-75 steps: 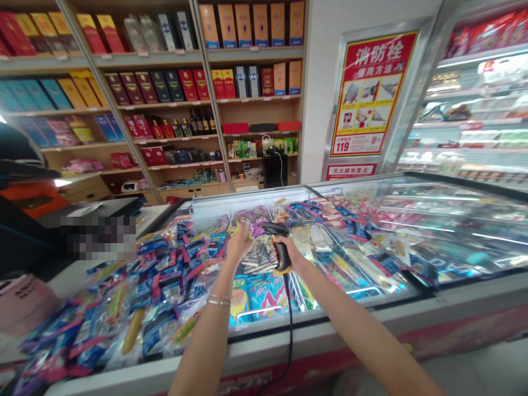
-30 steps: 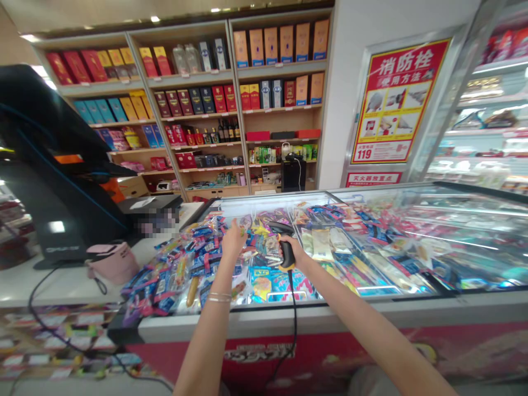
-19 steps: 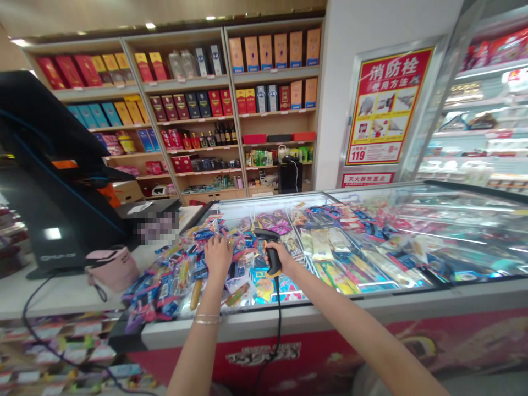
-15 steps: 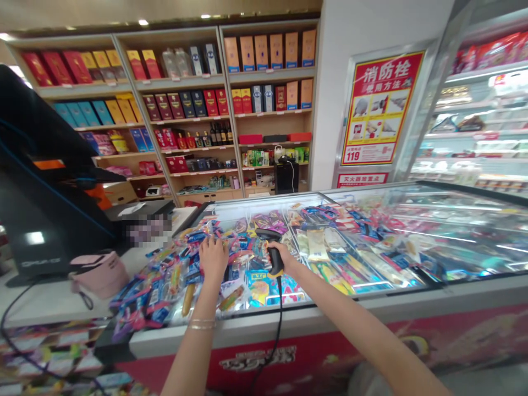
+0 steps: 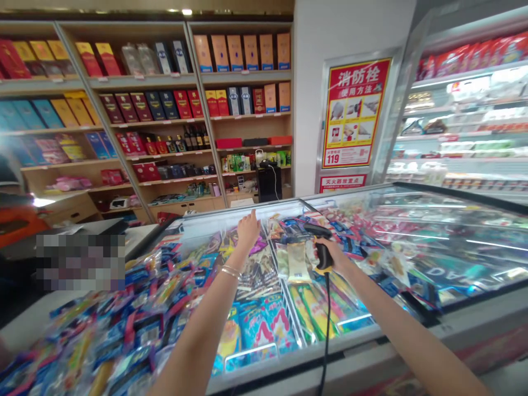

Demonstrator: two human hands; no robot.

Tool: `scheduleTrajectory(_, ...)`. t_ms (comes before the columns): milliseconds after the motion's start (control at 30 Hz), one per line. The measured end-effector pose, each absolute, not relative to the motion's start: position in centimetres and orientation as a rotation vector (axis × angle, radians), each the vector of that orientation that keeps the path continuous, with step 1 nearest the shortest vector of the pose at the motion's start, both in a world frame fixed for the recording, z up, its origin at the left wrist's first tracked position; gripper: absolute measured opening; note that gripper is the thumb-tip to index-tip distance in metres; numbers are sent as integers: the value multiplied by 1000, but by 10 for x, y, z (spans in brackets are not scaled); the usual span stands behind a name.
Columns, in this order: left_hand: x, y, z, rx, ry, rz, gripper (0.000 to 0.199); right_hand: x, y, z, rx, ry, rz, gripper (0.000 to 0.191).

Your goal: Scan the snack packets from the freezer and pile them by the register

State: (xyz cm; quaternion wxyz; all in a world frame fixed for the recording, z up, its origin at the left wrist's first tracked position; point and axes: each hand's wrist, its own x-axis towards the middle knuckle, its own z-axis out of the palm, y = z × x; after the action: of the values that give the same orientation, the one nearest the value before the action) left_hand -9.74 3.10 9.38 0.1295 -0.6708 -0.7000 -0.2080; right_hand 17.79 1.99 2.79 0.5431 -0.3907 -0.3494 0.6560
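Gripping the black-and-yellow scanner by its handle, R hand is closed round it, thumb side partly hidden; scanner's head points up-left, above pkgs in the open freezer, just right of the pale packs. Cord hangs straight down, cut off at bottom edge. L hand, w/ bracelet at wrist, is up over the far side of freezer, near the purple packs, back of hand to cam. One finger sticks up, others hard to read; can't tell how far open, or if anything's held. L forearm covers part of the blue packs. Loose pile at bottom L is blurry, cut off by frame. Pixelated patch hides whatever's on the counter. Glass lid on R: glare, contents unclear.
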Motion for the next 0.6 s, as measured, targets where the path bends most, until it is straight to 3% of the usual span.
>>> scheduleTrajectory(100, -67, 84, 83, -2014, -2147, -694, 51, 205, 30, 12, -1004, -797, 1504, 8)
scheduleTrajectory(300, -46, 176, 52, -2088, -2243, -733, 49, 215, 29, 4, -1020, -664, 1430, 8)
scheduleTrajectory(600, -33, 237, 35, -2490, -2100, -650, 53, 203, 26, 5, -1018, -683, 1363, 13)
